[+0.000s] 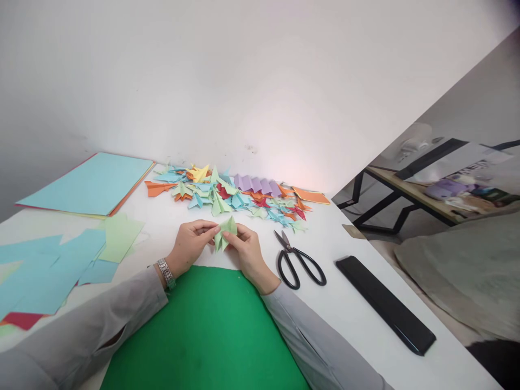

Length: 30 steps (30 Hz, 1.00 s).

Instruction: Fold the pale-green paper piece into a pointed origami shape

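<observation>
A small piece of folded light green paper (pixel 228 227) is held up between both hands, its creases and pointed lower edges showing. My left hand (pixel 192 245) pinches its left side between thumb and fingers. On the right side, my right hand (pixel 249 250) grips it, the thumb pressed on the front face. Below the hands lies a green mat (pixel 203 330). Just beyond them spreads a pile of folded paper shapes (pixel 219 203) in blue, green, orange, red and yellow, with a pleated purple paper (pixel 257 185) among them.
Black-handled scissors (pixel 298 261) lie right of my right hand, beside a long black object (pixel 384 303). Large coloured sheets (pixel 89 184) are stacked at the back left; cut paper pieces (pixel 77 265) lie nearer. A wall (pixel 227 81) rises behind the white table (pixel 325 319). A low shelf (pixel 410 192) stands far right.
</observation>
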Each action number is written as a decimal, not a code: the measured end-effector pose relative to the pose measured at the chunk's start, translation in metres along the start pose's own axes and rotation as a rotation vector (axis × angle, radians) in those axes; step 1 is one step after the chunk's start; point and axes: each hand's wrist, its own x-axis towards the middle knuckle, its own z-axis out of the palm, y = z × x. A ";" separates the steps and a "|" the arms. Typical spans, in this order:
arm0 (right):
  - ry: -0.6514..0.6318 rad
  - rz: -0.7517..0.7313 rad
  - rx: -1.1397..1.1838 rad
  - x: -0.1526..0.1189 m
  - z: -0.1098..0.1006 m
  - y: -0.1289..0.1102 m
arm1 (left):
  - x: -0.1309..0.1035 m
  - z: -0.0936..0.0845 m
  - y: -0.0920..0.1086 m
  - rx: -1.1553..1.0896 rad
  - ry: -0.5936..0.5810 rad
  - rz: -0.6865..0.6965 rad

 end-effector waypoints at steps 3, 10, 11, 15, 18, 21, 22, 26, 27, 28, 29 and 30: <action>0.019 -0.019 -0.023 0.000 0.001 0.001 | 0.000 -0.001 -0.001 -0.005 -0.013 -0.004; 0.029 -0.036 -0.044 0.000 0.001 0.000 | -0.001 -0.001 -0.002 -0.039 -0.014 -0.024; 0.028 -0.036 -0.042 0.000 0.001 0.000 | -0.001 -0.001 -0.002 -0.042 -0.013 -0.026; 0.030 -0.033 -0.047 0.000 0.002 -0.002 | -0.001 -0.001 -0.001 -0.020 -0.016 -0.014; 0.048 -0.047 -0.063 0.001 0.002 -0.001 | -0.001 -0.002 -0.001 0.002 -0.026 0.000; 0.076 -0.059 -0.065 0.002 0.002 0.001 | 0.000 -0.003 -0.002 0.006 -0.042 0.001; 0.083 -0.060 -0.063 0.002 0.002 0.001 | 0.000 -0.003 -0.003 0.006 -0.045 0.001; 0.087 -0.057 -0.048 0.002 0.002 0.002 | 0.001 -0.003 -0.004 0.007 -0.058 0.004; 0.086 -0.059 -0.045 0.002 0.002 0.002 | 0.001 -0.003 -0.005 0.008 -0.061 0.016; 0.084 -0.062 -0.045 0.002 0.002 0.002 | 0.001 -0.003 -0.006 0.008 -0.059 0.037; 0.083 -0.065 -0.048 0.001 0.002 0.002 | 0.002 -0.003 -0.007 0.008 -0.049 0.065; 0.080 -0.066 -0.054 0.001 0.002 0.002 | 0.003 -0.004 -0.008 0.010 -0.035 0.092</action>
